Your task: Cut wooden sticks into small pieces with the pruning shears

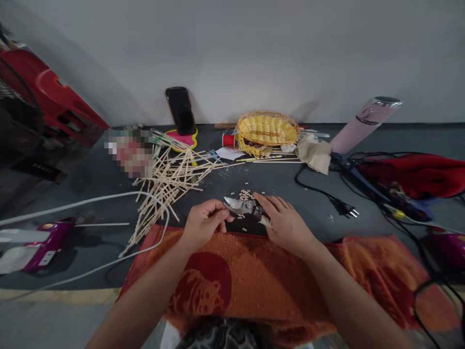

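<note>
My right hand [285, 220] is wrapped round the handles of a pair of pruning shears [244, 207], whose blades point left. At the blade tips, the thumb and fingers of my left hand [205, 220] are pressed together; whatever is between them is too small or hidden to make out. Several short cut pieces of wooden stick [245, 195] lie in a small heap just beyond the shears, with a few more scattered around. Left of my hands spreads a loose pile of long thin wooden sticks [174, 177]. An orange towel [269, 271] lies under my forearms.
Along the wall stand a phone [180, 110], a red thread spool [228, 140], a yellow basket [268, 130] and a pink flask [365, 125]. A black power plug [343, 208] lies to the right. A white cable [109, 196] and a purple device [54, 240] are at left.
</note>
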A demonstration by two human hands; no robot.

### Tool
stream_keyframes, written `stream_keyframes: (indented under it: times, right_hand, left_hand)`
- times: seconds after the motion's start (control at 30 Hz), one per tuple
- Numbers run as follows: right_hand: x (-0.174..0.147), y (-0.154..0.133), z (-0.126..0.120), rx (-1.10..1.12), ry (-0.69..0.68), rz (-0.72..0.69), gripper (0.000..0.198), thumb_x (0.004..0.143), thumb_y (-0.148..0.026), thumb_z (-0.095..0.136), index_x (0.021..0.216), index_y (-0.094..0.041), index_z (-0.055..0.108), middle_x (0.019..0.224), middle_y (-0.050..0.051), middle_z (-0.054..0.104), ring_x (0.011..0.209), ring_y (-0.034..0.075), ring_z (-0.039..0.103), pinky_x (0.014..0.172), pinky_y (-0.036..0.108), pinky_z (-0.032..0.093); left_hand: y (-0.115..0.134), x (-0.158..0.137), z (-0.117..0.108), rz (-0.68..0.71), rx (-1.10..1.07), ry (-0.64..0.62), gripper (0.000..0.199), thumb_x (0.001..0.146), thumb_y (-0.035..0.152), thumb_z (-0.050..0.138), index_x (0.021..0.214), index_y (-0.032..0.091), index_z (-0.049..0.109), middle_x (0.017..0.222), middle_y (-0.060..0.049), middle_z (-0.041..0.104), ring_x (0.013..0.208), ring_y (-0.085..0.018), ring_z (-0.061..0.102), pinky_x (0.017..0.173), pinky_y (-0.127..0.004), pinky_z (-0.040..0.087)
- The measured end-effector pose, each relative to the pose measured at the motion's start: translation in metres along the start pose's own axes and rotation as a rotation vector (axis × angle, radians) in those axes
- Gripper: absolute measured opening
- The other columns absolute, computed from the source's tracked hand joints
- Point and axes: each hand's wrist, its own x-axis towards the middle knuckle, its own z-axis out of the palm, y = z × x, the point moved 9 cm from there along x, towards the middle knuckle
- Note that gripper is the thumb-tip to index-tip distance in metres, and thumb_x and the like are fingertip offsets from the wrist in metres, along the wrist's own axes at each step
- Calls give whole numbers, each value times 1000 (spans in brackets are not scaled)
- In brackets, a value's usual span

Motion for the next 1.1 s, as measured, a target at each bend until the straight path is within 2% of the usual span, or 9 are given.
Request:
stream_keyframes:
  times: [0.2,0.5,0.7,0.83,0.93,1.1]
  right_hand:
    - [0,0,1,34,-3,-13,68,81,-13,46,146,-20,28,130,12,52,114,27,47,96,45,40]
    - [-2,-8,-2,67,4,-37,60,84,-13,46,142,-19,34,122,12,55,107,25,53,94,42,44]
    - [-1,-7,1,75,24,-8,59,86,-15,44,143,-19,31,122,13,55,108,26,53,93,41,45]
    - [-1,-2,1,62,31,10,63,84,-16,46,144,-21,30,125,13,55,111,27,52,93,43,44]
    - [-1,0,1,40,18,9,66,83,-17,47,145,-22,28,128,13,53,112,28,50,94,45,42]
    - [0,0,2,25,-25,11,66,81,-15,47,145,-20,29,127,13,53,113,27,49,94,45,41]
  left_hand:
    - [-5,-1,6,-55,-169,-118,27,86,34,61,71,12,57,65,-3,69,37,-6,54,38,-16,40]
    - [-2,-1,6,-48,-221,-119,28,85,35,63,70,13,57,62,-2,67,36,-5,53,37,-15,39]
    - [2,0,4,1,-183,-50,23,83,35,64,76,14,60,67,-2,69,43,-6,55,43,-18,44]
    - [3,1,0,36,-28,9,20,83,32,64,76,14,62,70,-4,71,47,-7,56,47,-18,43]
    - [2,1,1,26,46,-9,23,86,33,60,76,13,64,72,-6,72,47,-8,58,47,-19,44]
    - [-2,1,2,-27,-5,-32,23,85,34,61,74,13,63,71,-5,72,44,-8,58,46,-20,45]
